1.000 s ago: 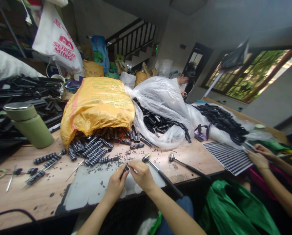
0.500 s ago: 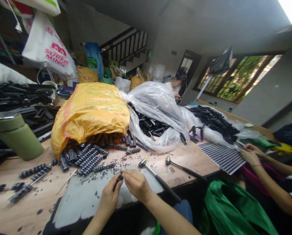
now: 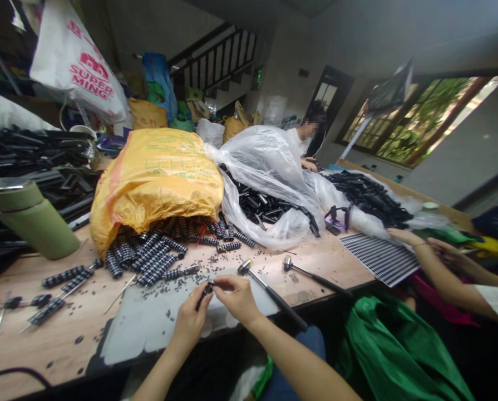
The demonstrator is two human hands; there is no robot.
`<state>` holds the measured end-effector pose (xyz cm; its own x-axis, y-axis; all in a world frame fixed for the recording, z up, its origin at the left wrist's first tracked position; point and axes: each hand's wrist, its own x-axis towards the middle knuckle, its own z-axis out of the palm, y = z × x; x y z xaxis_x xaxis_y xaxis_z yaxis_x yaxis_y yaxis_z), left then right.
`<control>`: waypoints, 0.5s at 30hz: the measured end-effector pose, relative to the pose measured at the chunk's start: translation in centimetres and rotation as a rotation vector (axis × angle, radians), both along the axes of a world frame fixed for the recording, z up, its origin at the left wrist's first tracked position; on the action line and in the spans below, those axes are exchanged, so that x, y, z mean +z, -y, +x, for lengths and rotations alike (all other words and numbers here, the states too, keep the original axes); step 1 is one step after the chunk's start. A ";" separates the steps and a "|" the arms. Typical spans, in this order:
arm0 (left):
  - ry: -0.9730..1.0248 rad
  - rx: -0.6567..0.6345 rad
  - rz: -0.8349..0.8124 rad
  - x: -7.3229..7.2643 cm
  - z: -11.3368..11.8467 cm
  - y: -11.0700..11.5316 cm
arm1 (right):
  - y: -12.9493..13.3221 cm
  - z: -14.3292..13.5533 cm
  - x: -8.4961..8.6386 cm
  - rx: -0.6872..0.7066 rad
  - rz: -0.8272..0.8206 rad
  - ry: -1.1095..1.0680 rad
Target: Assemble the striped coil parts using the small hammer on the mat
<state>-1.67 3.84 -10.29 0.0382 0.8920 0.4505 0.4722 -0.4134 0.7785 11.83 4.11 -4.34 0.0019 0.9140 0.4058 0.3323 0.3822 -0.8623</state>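
My left hand (image 3: 191, 318) is closed around a small black cylindrical piece (image 3: 207, 288), held upright over the front of the pale work board (image 3: 134, 320). The fingertips of my right hand (image 3: 239, 302) pinch at the top of that piece, and they hide most of it. Black-and-white checked tubes (image 3: 151, 262) spill from the yellow sack (image 3: 157, 178) just beyond my hands. To the right of my hands, a hammer (image 3: 269, 289) lies across the board with its handle over the table edge. Small black bits are scattered on board and table.
A second hammer (image 3: 311, 282) lies further right. At left are a green flask (image 3: 34, 223) and loose checked tubes on thin rods. Behind stands a clear bag (image 3: 269, 150) of black parts. A co-worker's arms (image 3: 440, 267) are beside a checked sheet (image 3: 378, 259) at right.
My view has shifted slightly. Both my hands stay together at the black piece, the right fingers a little changed in pose. The co-worker's one hand has reached over the checked sheet's far edge.
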 end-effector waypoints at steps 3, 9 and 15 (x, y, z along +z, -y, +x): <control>-0.008 -0.012 0.005 0.0 0.1 -0.1 | -0.1 0.4 0.0 0.011 0.132 0.102; 0.014 -0.051 -0.056 0.4 0.1 0.0 | 0.5 1.1 -0.9 0.168 0.446 0.415; 0.030 -0.067 -0.154 1.2 -0.3 0.4 | -6.7 2.4 1.5 0.027 0.092 0.759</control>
